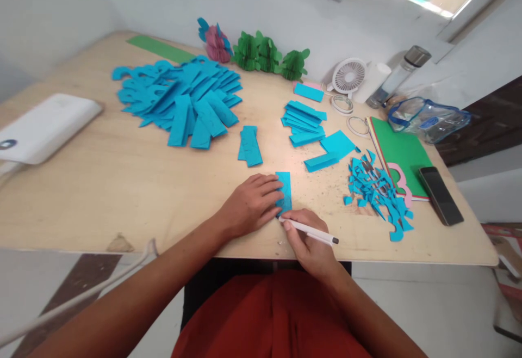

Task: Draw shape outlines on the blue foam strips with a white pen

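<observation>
A blue paper strip (286, 189) lies on the table in front of me. My left hand (255, 203) rests flat with its fingers stretched over the strip's left side, pressing it down. In my right hand (308, 233) is a white pen (312, 231), its tip at the strip's lower left corner. Faint drawn lines show on the strip. Just beyond the hands lie a few folded blue strips (250, 147). Farther right is a stack of folded blue papers (304, 121), with an opened blue piece (338, 143) beside it.
A large pile of blue paper pieces (183, 97) covers the back left. Blue scraps (377, 186) lie right, near a phone (440, 195) and green book (402, 151). Green paper honeycomb shapes (267, 53), a small fan (349, 76) and a bottle (397, 78) stand along the wall.
</observation>
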`<state>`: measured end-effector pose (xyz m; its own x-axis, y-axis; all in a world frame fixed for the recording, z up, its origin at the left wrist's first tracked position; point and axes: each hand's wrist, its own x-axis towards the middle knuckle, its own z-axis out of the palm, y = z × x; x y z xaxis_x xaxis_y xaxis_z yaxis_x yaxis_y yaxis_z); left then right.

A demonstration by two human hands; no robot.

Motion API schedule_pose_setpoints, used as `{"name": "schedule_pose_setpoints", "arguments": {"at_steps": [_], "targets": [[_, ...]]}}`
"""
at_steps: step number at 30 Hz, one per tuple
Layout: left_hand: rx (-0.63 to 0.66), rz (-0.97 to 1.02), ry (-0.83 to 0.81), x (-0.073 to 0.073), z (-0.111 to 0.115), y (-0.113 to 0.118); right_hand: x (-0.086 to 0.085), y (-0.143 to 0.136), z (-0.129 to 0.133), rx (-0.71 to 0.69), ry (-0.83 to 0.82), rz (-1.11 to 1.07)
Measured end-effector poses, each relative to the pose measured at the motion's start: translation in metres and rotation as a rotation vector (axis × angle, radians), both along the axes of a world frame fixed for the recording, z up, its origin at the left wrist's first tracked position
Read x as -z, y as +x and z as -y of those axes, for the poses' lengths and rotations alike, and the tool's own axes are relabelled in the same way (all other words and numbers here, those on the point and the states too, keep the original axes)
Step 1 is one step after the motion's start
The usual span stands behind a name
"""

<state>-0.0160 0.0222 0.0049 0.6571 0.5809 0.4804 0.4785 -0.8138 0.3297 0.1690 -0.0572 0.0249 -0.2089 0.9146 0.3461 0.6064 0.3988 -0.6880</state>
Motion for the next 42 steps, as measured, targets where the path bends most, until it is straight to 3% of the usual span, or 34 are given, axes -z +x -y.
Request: {"name": "schedule_pose_setpoints", "arguments": {"at_steps": [30,42], "targets": [[-0.007,-0.003,-0.014,0.0001,0.0008,-0.0001,-0.0006,-0.0004,-0.0005,0.011,0.001,0.019],[0.013,0.014,0.021,0.0008,-0.0002,-0.0002,0.0004,0.0027,0.0012,0.05,-0.072,-0.081]]}}
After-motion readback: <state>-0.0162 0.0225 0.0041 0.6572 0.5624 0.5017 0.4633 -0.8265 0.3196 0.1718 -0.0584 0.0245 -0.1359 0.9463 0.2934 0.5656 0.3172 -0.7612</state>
